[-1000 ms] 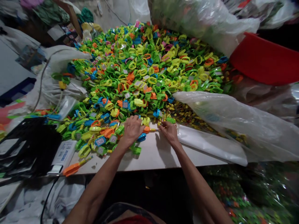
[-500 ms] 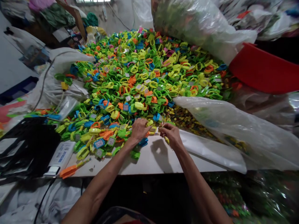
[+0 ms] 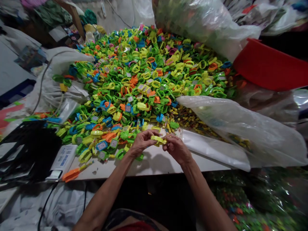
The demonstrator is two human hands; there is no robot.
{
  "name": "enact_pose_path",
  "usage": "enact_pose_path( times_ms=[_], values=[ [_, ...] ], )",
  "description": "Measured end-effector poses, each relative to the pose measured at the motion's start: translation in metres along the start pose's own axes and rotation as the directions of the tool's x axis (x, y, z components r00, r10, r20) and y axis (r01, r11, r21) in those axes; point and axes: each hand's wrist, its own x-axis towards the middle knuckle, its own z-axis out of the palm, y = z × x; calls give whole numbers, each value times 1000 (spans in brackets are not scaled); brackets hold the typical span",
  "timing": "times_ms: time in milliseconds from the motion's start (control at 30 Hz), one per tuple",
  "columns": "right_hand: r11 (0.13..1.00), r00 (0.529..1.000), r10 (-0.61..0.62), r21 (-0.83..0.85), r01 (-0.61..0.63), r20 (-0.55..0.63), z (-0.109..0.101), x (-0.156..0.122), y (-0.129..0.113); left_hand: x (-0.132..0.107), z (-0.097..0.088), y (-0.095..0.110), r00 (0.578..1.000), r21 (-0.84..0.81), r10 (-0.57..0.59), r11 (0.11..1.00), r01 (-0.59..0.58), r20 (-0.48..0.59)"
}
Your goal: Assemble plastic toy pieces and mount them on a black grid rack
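My left hand point(image 3: 143, 141) is closed on a yellow toy watch point(image 3: 157, 139) with a loop-shaped strap, held just above the front of the table. My right hand point(image 3: 176, 147) is pinched at the watch's right end, its fingertips around something small and yellowish that they mostly hide. Beyond both hands rises a big heap of toy watches point(image 3: 134, 80) in green, yellow, orange and blue. Small yellow tube-like pieces point(image 3: 192, 122) lie in a pile to the right, partly under clear plastic.
A clear plastic sheet point(image 3: 240, 125) drapes over the right side, below a red curved panel point(image 3: 269, 65). Black trays point(image 3: 26, 150) and a white box point(image 3: 64, 157) stand at left. An orange toy watch point(image 3: 71, 175) lies at the white table's point(image 3: 106, 170) front edge.
My left hand has come off the heap's edge with a yellow toy watch. Both hands have drawn together over the table front, and the view has shifted slightly.
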Motion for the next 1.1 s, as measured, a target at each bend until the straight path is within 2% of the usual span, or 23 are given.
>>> enact_pose_path(
  times_ms=[100, 167, 200, 300, 433, 533, 733, 833, 967, 1100],
  values=[
    [1000, 999, 2, -27, -3, -32, -3, -2, 7, -4, 4, -5, 976, -129, -145, 984, 125, -165],
    [997, 995, -44, -70, 38, -94, -2, -5, 7, -5, 6, -6, 953, -66, -164, 986, 152, -257],
    [994, 991, -71, -91, 61, -117, -1, -6, 6, -6, 6, -6, 953, -5, -158, 987, 163, -258],
    [986, 987, -113, -135, 97, -118, 6, -9, -1, -9, 8, -3, 976, 194, -168, 962, 194, -140],
    [984, 989, -105, -158, 88, -101, 16, -13, -5, -14, 13, 1, 985, 308, -169, 935, 175, -46],
    [981, 987, -111, -170, 90, -119, 17, -13, -2, -16, 16, 3, 986, 310, -165, 937, 162, -18],
    [986, 991, -77, -157, 58, -112, 15, -14, 4, -16, 15, 4, 970, 331, -242, 914, 233, -14],
    [979, 987, -111, -184, 88, -115, 17, -13, 5, -16, 15, 4, 975, 349, -223, 914, 208, 0],
    [957, 981, -165, -257, 134, -104, 18, -12, 6, -17, 13, 6, 975, 357, -211, 918, 172, 71],
    [944, 975, -186, -296, 143, -122, 16, -13, 11, -17, 11, 8, 958, 348, -262, 914, 208, 117]
  ],
)
